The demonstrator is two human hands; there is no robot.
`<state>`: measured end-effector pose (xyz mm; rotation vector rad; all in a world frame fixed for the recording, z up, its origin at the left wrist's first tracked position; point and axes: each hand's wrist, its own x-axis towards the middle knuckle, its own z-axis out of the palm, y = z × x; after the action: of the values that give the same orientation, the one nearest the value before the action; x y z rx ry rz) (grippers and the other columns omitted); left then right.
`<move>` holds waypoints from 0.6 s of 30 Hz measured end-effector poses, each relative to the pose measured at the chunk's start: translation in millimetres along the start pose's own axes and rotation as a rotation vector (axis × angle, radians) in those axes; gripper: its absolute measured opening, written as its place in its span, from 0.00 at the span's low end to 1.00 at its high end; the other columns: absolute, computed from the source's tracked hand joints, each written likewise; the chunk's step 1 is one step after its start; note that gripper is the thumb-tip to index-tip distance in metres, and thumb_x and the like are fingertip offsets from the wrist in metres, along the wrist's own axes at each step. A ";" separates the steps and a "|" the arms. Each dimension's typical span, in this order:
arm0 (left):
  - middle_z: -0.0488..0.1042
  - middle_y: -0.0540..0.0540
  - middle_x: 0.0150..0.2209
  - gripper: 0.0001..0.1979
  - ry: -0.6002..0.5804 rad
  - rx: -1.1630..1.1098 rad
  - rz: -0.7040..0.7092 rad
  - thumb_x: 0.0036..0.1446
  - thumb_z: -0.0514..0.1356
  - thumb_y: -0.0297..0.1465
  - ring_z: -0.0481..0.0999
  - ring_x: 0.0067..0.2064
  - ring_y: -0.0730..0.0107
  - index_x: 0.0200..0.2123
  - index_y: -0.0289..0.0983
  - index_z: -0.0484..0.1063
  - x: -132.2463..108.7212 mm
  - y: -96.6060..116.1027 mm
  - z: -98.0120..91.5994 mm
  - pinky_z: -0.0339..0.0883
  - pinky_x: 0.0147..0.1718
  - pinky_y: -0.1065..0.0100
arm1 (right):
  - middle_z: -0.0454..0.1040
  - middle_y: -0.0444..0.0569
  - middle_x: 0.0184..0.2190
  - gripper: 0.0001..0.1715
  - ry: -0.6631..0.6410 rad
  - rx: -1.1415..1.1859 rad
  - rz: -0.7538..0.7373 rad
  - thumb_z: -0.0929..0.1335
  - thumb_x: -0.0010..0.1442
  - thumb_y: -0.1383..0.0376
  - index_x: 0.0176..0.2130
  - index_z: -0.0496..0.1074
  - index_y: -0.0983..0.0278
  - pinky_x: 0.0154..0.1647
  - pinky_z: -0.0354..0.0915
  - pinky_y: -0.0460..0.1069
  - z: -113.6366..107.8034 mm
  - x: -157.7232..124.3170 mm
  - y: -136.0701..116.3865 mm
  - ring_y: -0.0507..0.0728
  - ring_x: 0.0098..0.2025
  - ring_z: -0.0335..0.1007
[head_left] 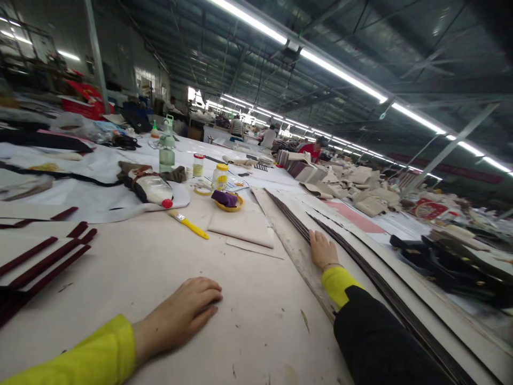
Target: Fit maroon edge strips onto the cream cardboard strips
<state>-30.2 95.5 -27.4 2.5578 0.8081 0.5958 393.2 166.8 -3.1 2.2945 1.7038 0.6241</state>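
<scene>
My left hand (184, 310) rests palm down on the pale tabletop (132, 267), fingers stretched and slightly bent, holding nothing. Further right, my right hand (323, 250) lies with extended fingers on a layered stack of long pale pieces with dark edges (290, 215). Its fingertips touch the stack near the dark edges; the undersides of the fingers are hidden. Between and beyond both hands are a flat beige panel (242, 227) and a yellow-handled brush (192, 225). A purple cloth (224, 198) sits in a yellow dish (239, 204) behind the panel.
A white bottle with a red cap (150, 187), a green bottle (166, 152) and a yellow-lidded jar (220, 177) stand or lie farther back. Maroon-edged pieces (44, 256) jut in at left. Black items (452, 262) lie at right. People work in the distance.
</scene>
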 end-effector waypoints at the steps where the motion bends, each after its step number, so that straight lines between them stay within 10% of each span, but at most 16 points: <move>1: 0.69 0.46 0.46 0.12 -0.003 -0.007 -0.003 0.58 0.50 0.30 0.66 0.48 0.67 0.43 0.40 0.67 0.6 0.5 -0.5 0.58 0.51 0.62 | 0.53 0.61 0.59 0.32 0.004 -0.018 -0.007 0.50 0.58 0.76 0.61 0.46 0.67 0.51 0.55 0.60 2.3 5.0 -1.4 0.60 0.60 0.48; 14: 0.68 0.46 0.45 0.12 -0.010 -0.049 -0.008 0.57 0.49 0.26 0.65 0.48 0.66 0.42 0.42 0.68 1.8 6.0 -3.4 0.57 0.51 0.62 | 0.41 0.52 0.63 0.30 0.114 -0.186 -0.280 0.50 0.58 0.77 0.56 0.58 0.62 0.44 0.61 0.61 10.2 11.9 13.0 0.64 0.63 0.33; 18: 0.68 0.46 0.44 0.12 -0.010 -0.055 -0.011 0.57 0.49 0.27 0.65 0.47 0.66 0.41 0.41 0.68 2.2 6.7 -3.6 0.57 0.50 0.62 | 0.45 0.56 0.62 0.34 0.094 -0.156 -0.162 0.53 0.57 0.76 0.60 0.46 0.57 0.38 0.64 0.59 11.8 15.5 15.7 0.67 0.59 0.47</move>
<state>-27.4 92.6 -20.6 2.5030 0.7917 0.5935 415.7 177.6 -3.9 2.0277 1.7919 0.8102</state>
